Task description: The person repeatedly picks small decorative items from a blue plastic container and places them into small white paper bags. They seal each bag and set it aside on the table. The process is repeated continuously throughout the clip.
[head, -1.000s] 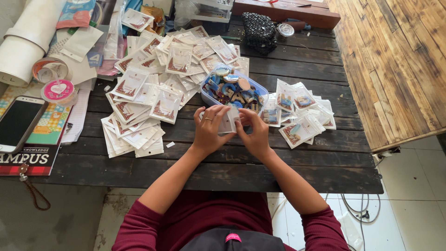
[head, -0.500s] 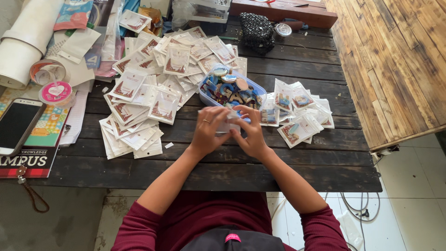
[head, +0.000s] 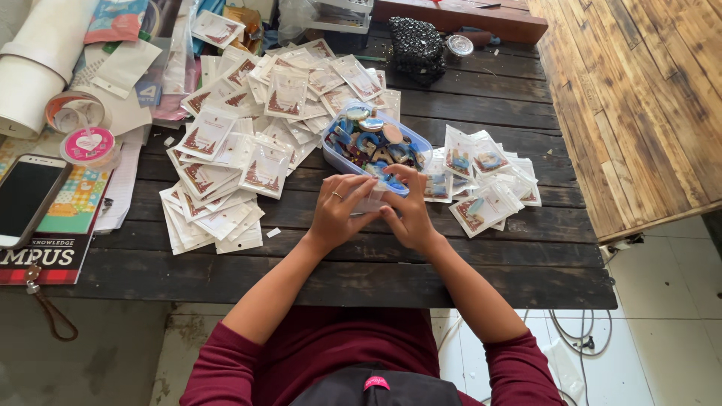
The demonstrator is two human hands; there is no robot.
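Sleeves of dark red cloth fill the bottom of the frame, and bare forearms run up from them to the middle, where both hands meet over the dark plank desk (head: 451, 286). The left hand (head: 338, 213), a ring on one finger, has its grip closed on a small clear bag (head: 368, 198), fingers curled over the bag's left side; the right hand (head: 410, 214) pinches the same bag from the right, thumb and fingertips pressed at its top edge. The bag sits between the two hands, just below centre frame, held right in front of a clear tub (head: 335, 159). The tub stands just above the hands at centre and is heaped with small blue, brown and white pieces; what exactly they are is too small to tell. Right of the tub lies a small heap of filled bags (head: 489, 188) with coloured pieces inside. Left of the tub spreads a much larger pile of bags with printed cards (head: 233, 143), reaching to the upper centre. At the left edge a phone (head: 26, 199) lies face up on a book (head: 45, 256), with a pink-lidded tape roll (head: 89, 146) above it and a white roll (head: 34, 68) in the upper left corner. A black beaded pouch (head: 417, 46) sits at the top centre.
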